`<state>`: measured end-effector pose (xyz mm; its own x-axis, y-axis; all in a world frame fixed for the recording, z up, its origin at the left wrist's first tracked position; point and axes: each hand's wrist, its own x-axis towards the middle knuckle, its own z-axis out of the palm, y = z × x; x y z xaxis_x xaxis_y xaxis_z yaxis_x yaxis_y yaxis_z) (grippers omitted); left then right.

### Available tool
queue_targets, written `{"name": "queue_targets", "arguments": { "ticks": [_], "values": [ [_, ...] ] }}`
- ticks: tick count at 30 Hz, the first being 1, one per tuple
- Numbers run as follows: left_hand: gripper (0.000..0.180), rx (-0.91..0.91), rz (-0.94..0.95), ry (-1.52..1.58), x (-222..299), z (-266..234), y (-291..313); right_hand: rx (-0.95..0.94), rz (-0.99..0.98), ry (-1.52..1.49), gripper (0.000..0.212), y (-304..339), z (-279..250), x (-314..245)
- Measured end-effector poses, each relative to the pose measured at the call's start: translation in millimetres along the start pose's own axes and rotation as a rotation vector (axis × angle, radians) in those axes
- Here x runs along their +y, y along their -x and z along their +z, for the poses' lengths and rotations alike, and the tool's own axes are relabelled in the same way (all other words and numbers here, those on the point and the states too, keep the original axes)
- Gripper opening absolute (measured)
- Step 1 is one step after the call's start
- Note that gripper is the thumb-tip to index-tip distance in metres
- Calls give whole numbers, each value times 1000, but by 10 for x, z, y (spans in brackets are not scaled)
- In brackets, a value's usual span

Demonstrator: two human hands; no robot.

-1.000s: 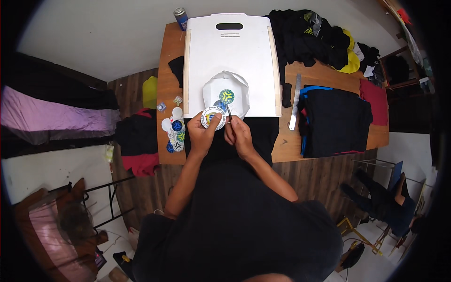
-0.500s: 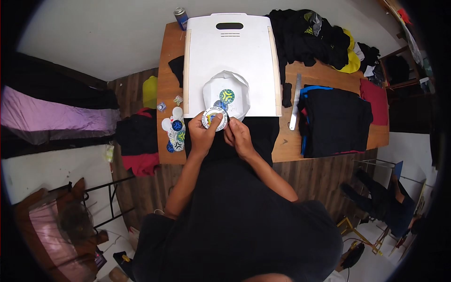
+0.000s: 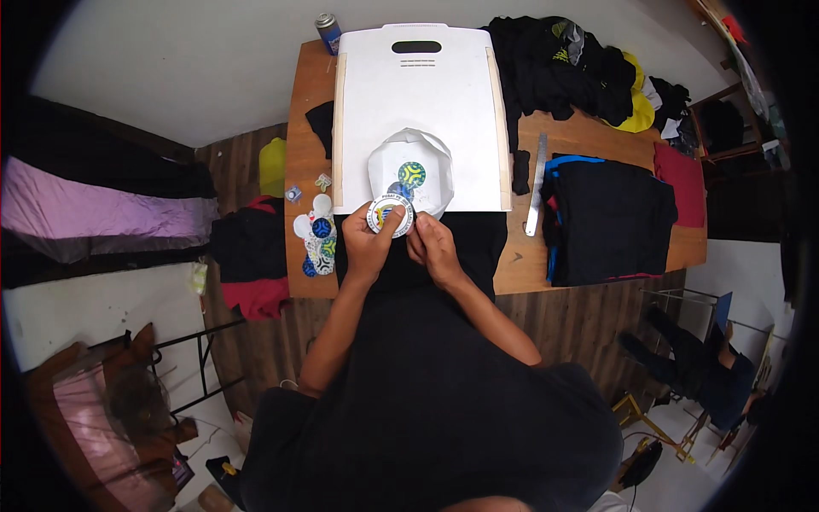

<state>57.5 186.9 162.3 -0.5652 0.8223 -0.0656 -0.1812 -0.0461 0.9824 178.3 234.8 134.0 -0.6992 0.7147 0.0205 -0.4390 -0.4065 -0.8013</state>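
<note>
My left hand [image 3: 367, 243] is closed on a flat, round white emblem disc [image 3: 377, 227], its thumb lying across the coloured middle. At the disc's right edge, my right hand [image 3: 438, 250] has its fingers pinched together; its fingertips meet the rim there. Just beyond the hands is a crumpled white bag or paper wrap [image 3: 435, 183], with a green patterned disc [image 3: 412, 175] and a partly covered blue disc [image 3: 399, 191] in it. The wrap rests on the near end of a large white board [image 3: 418, 98] with a slot-shaped handle hole.
Several loose discs [image 3: 322, 228] lie at the table's left edge. A steel ruler [image 3: 536, 188] and folded black garments [image 3: 610, 222] are on the right. Piled dark clothes [image 3: 554, 68] fill the back right. A spray can [image 3: 328, 32] stands at the back left of the wooden table [image 3: 520, 256].
</note>
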Motion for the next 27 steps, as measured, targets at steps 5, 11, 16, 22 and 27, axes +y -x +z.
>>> {"name": "queue_targets", "arguments": {
  "ticks": [5,11,16,22,27],
  "values": [
    [11,5,-7,-14,18,8,-4,62,48,46,36,-1,0,-5],
    [11,-5,-12,-10,25,-4,-8,54,75,19,36,-5,-17,-32],
    [10,-25,-111,-52,30,-8,-7,31,85,35,36,1,-16,-38],
    [11,-24,-114,-56,40,2,-4,31,82,28,35,-2,-36,-9],
    [13,12,-28,50,58,-4,3,132,16,9,34,-18,-55,0]
  ]
}}
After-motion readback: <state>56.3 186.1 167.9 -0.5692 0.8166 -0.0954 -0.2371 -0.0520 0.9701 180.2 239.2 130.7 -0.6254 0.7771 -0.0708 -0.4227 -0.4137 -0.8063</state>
